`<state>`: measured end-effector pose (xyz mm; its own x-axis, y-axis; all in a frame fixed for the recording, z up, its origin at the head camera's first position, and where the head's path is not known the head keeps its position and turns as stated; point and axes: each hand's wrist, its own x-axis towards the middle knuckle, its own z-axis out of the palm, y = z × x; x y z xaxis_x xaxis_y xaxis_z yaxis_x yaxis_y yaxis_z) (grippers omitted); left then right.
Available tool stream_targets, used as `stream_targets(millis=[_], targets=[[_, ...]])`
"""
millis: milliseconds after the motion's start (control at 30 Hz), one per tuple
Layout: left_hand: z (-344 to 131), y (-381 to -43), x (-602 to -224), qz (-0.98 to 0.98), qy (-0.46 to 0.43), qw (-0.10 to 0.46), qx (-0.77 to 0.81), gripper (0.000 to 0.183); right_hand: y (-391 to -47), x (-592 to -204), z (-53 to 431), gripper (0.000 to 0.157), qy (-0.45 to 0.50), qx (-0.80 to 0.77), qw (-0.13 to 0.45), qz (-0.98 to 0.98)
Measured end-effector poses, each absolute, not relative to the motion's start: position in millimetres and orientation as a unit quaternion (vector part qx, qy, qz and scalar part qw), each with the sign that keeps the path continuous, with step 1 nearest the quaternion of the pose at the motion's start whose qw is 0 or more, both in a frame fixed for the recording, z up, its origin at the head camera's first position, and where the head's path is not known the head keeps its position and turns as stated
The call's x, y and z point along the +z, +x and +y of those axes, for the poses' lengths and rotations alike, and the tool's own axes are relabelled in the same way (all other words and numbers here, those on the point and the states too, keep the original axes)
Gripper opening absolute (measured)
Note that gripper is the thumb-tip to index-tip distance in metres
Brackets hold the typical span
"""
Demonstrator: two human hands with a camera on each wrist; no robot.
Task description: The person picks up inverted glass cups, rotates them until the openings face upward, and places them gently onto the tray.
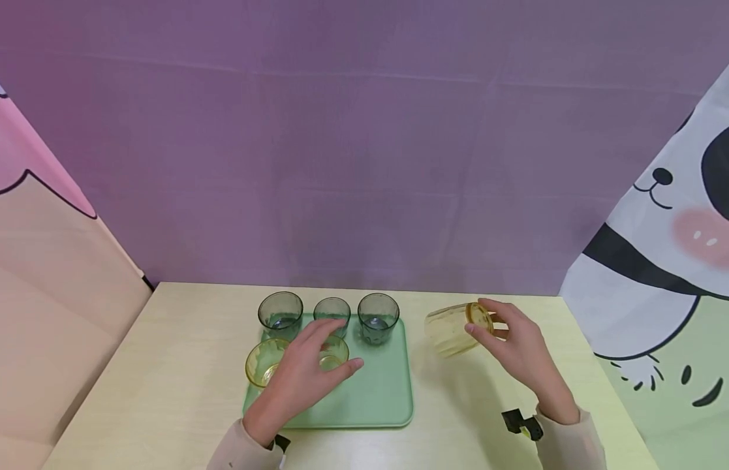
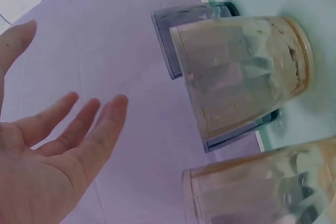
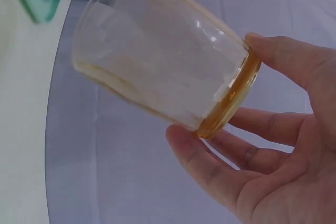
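My right hand (image 1: 519, 346) pinches a yellow glass tumbler (image 1: 449, 328) by its thick base, thumb on one side and fingers on the other. The tumbler lies tilted in the air, its mouth towards the tray; the right wrist view shows its clear walls and amber base (image 3: 228, 98). Over the green tray (image 1: 378, 398) hovers my left hand (image 1: 308, 369), fingers spread and holding nothing. It partly hides two upright yellow tumblers, a left one (image 1: 260, 361) and a right one (image 1: 335, 352). The left wrist view shows a yellow tumbler (image 2: 241, 72) apart from the fingers.
Three grey-green tumblers stand in a back row: a left one (image 1: 280, 313), a middle one (image 1: 331, 308) partly behind the left fingers, and a right one (image 1: 378, 320). The tray sits on a pale wooden table (image 1: 158, 378). A purple cloth (image 1: 364, 163) hangs behind.
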<state>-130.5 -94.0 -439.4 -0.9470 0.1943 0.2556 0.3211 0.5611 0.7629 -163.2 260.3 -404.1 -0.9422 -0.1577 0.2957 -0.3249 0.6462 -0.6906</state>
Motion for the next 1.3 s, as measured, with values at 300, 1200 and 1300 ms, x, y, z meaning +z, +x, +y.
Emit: stream_targets(millis=[300, 1200, 1300], targets=[[-92.9, -128.3, -436.8, -0.829, -0.156, 0.045, -0.536, 0.066, -148.5, -403.8, 249.7, 0.045, 0.131, 0.489, 0.084, -0.858], [-75.2, -123.2, -439.6, -0.701, -0.216, -0.004, -0.68, 0.073, -128.5, -432.5, 212.6, 0.043, 0.224, 0.734, 0.019, -0.641], [-73.5, -122.3, -439.3, -0.685, -0.228, -0.012, -0.692, 0.074, -128.2, -437.3, 208.9, 0.043, 0.236, 0.77, -0.004, -0.592]])
